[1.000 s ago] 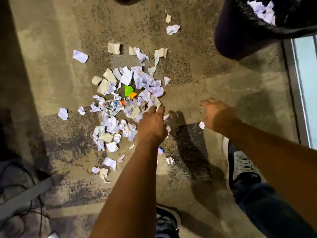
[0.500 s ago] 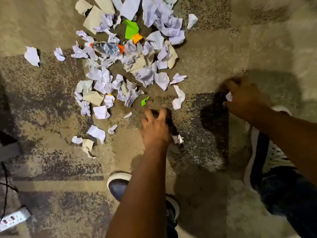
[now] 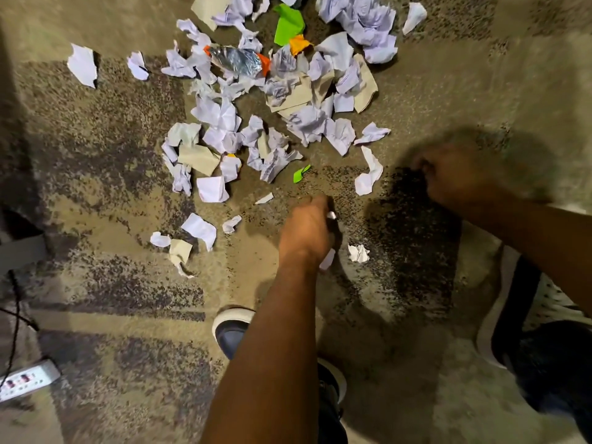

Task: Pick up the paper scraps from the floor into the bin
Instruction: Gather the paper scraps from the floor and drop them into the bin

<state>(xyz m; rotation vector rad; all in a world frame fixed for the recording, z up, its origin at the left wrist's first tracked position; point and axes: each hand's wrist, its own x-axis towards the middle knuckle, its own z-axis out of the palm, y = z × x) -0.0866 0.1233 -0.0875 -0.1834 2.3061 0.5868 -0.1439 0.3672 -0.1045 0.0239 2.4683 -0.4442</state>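
Several white, beige, green and orange paper scraps [image 3: 288,91] lie in a loose pile on the speckled floor, upper middle. My left hand [image 3: 306,229] is down at the floor below the pile, fingers closed on white paper scraps that peek out at its right side. One crumpled white scrap [image 3: 358,253] lies just right of that wrist. My right hand [image 3: 455,174] is blurred, curled into a fist at the right of the pile, beside a long white scrap [image 3: 368,174]. The bin is out of view.
A crumpled foil wrapper [image 3: 237,60] sits in the pile. A white power strip [image 3: 28,378] with a black cable [image 3: 16,315] lies at the lower left. My left shoe [image 3: 234,331] and right shoe [image 3: 506,299] stand on the floor below my hands.
The view dropped lower and closer to the floor, and the bin left the frame. My right hand took a small white scrap. My left hand closed on scraps near the pile's lower edge.
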